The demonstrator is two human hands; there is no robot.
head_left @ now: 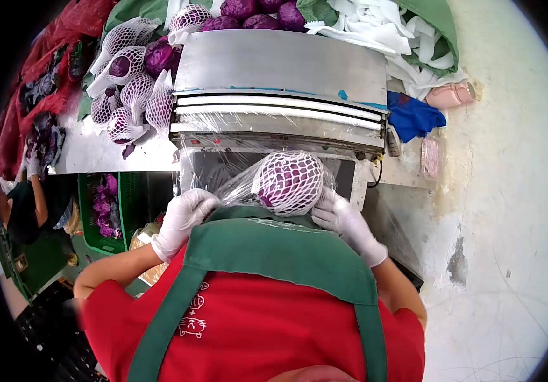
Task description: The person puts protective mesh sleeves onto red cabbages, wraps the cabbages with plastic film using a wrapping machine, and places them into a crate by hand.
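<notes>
A red cabbage in a white foam net (288, 183) sits in front of my apron at the wrapping machine (280, 60). Clear plastic film (235, 186) stretches around it and back toward the machine's white rollers (280, 111). On the left of the cabbage, my gloved left hand (188, 216) pinches the film's edge, a little apart from the cabbage. My gloved right hand (345, 223) is close against the cabbage's right side, its fingers curled on the film there. Its fingertips are partly hidden by the film.
Several netted cabbages (137, 92) lie at the left, with bare cabbages (261, 22) behind the machine. White foam nets (376, 25) are heaped at the back right, near a blue cloth (414, 116). A green crate (125, 213) holds purple leaves. Another person's arm (40, 200) is far left.
</notes>
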